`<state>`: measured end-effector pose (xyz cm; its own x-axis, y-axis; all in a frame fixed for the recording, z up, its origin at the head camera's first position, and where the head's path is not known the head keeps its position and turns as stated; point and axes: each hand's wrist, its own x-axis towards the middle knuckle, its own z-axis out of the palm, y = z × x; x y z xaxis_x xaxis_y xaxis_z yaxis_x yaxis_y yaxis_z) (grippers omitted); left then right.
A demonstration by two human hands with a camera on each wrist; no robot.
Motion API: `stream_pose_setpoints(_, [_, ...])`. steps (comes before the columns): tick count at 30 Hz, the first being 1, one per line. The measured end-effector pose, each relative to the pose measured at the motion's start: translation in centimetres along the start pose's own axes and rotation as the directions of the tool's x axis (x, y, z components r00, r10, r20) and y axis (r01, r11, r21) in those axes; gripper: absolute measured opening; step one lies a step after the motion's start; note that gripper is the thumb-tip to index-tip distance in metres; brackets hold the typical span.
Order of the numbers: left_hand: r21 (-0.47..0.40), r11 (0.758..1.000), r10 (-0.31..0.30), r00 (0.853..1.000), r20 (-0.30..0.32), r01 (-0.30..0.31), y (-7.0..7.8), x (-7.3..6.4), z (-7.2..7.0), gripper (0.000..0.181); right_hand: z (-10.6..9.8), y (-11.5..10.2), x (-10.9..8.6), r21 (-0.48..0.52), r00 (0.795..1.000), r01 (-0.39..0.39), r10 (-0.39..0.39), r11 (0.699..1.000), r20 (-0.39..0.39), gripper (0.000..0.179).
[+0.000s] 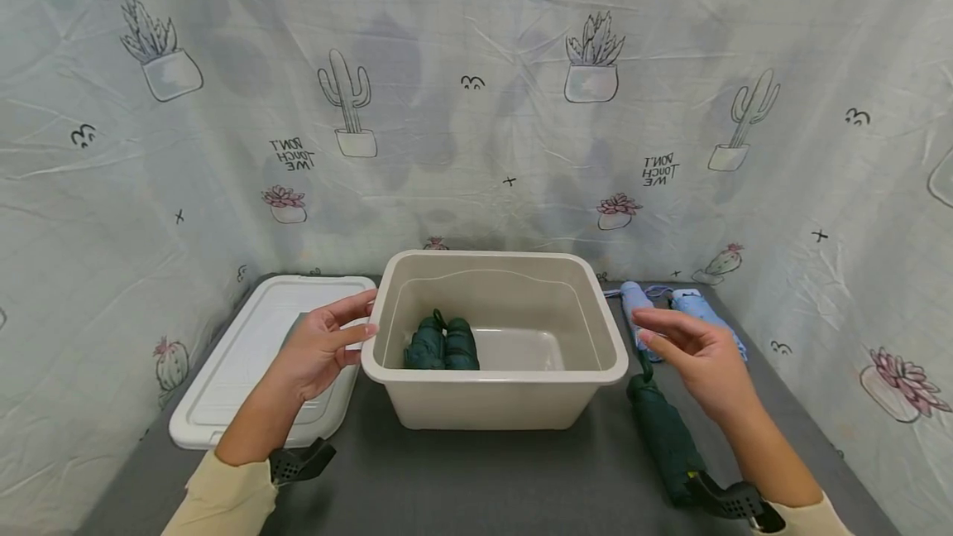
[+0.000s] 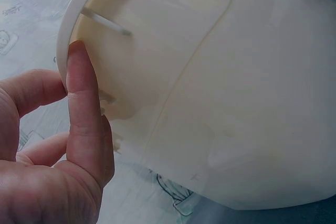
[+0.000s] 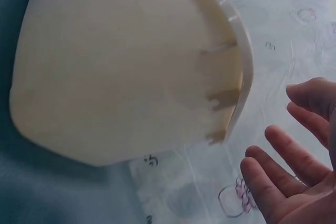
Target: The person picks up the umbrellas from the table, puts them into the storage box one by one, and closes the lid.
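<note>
- Pale cactus-printed sheeting (image 1: 447, 131) lines the far side.
- Left hand (image 1: 325, 346) pinches a beige plastic bin (image 1: 491, 405) by its left rim (image 1: 369, 364).
- Right hand (image 1: 696, 364), fingers apart, hangs near a dark-green folded umbrella (image 1: 665, 437).

We cannot see the bottoms of two green umbrellas (image 1: 462, 346) behind the tub's front edge (image 1: 495, 376), nor parts of the blue umbrellas (image 1: 635, 296) behind the right hand (image 1: 696, 362).

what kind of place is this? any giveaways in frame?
Probably a makeshift indoor work booth: cactus-print sheeting hangs behind and along both sides of a dark gray work surface, with a cream bin at its center.
</note>
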<state>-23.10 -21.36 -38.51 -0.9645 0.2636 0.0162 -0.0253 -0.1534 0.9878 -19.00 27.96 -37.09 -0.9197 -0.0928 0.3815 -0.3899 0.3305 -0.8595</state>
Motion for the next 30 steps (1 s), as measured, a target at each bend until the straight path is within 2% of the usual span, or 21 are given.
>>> stream_pose_setpoints(4, [0.008, 1.0, 0.007, 1.0, 0.002, -0.007, 0.0, 0.0, 0.0, 0.067, -0.4, 1.1, -0.6, -0.01, 0.999, -0.03, 0.03, 1.0, 0.022, 0.033])
stream_pose_setpoints(15, [0.01, 1.0, 0.002, 1.0, -0.005, -0.002, -0.1, 0.0, -0.1, 0.067, -1.2, 3.2, -2.2, -0.141, 0.987, -0.141, 0.151, 0.98, 0.059, 0.038])
stream_pose_setpoints(20, [0.008, 1.0, 0.006, 1.0, -0.003, -0.006, 0.0, -0.1, -0.1, 0.066, -1.6, 3.7, -2.7, -0.216, 0.974, -0.195, 0.216, 0.957, 0.074, 0.041])
stream_pose_setpoints(26, [0.001, 1.0, 0.013, 1.0, 0.003, -0.013, 0.2, -0.1, 0.0, 0.066, -2.0, 4.6, -3.5, -0.334, 0.97, -0.198, 0.234, 0.921, 0.068, 0.043])
stream_pose_setpoints(30, [-0.003, 1.0, 0.016, 1.0, 0.007, -0.016, 0.2, -0.1, 0.1, 0.066, -2.2, 4.8, -3.8, -0.372, 0.955, -0.237, 0.285, 0.898, 0.079, 0.047])
